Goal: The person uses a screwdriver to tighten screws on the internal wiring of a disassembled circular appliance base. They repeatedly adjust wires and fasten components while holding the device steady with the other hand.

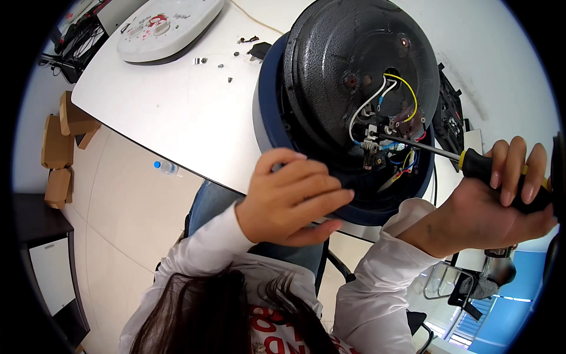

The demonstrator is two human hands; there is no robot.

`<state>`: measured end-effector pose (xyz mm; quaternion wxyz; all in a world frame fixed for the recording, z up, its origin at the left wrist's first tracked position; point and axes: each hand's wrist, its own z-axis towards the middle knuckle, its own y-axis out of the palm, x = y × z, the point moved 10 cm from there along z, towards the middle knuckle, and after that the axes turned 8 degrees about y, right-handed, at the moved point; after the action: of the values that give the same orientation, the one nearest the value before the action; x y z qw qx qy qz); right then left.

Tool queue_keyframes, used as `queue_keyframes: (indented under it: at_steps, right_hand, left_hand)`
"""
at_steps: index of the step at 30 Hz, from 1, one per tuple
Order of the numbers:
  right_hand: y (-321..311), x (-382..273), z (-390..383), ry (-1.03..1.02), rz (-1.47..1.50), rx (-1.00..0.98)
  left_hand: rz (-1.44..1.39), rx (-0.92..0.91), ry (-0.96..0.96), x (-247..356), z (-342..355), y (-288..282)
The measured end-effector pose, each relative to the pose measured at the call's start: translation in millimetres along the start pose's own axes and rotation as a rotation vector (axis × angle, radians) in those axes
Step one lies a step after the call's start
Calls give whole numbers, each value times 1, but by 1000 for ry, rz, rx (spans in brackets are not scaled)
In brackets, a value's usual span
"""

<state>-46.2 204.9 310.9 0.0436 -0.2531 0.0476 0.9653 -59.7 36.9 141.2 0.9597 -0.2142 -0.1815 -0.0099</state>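
Two-handed work at a black round shell [348, 59] on a white tabletop [194, 112], viewed from above. Shell seated askew over a dark blue housing [268, 100], its textured face turned toward the worker. Right hand [489, 206] to the right of the housing, grip clamped on the handle of a black-and-yellow screwdriver [476, 166]; shaft pointed leftward across the wiring, tip at a pale terminal block [371, 131], exact contact too small to tell. Left hand [289, 197] at the near left side of the housing, grip apart, fingers loosely bent; contact with the housing impossible to tell. On the shell face, a white wire [354, 118] and a yellow wire [413, 90], both from one opening; below, a cluster of coloured wires [407, 168]. Farther left on the tabletop, a white rounded panel [168, 26] and scattered small parts [237, 53]. Beside the housing at right, a black tool case [453, 109]. At left, a blue-capped bottle [168, 167] and cardboard boxes [58, 141]; in the right background, another person [483, 287].
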Motion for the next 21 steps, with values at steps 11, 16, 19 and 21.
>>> queue_keyframes:
  at_steps: [11,16,19,21]
  right_hand:
    - [-7,-4,-14,163,-157,219]
    - [-5,-5,-15,186,-114,132]
    - [3,-1,-15,234,-68,103]
    - [3,0,-14,255,-56,94]
  left_hand:
    - [319,-226,-57,-131,135,5]
    - [342,-272,-171,-138,128,11]
    - [295,-246,-155,-138,127,6]
    - [270,-244,-154,-140,129,4]
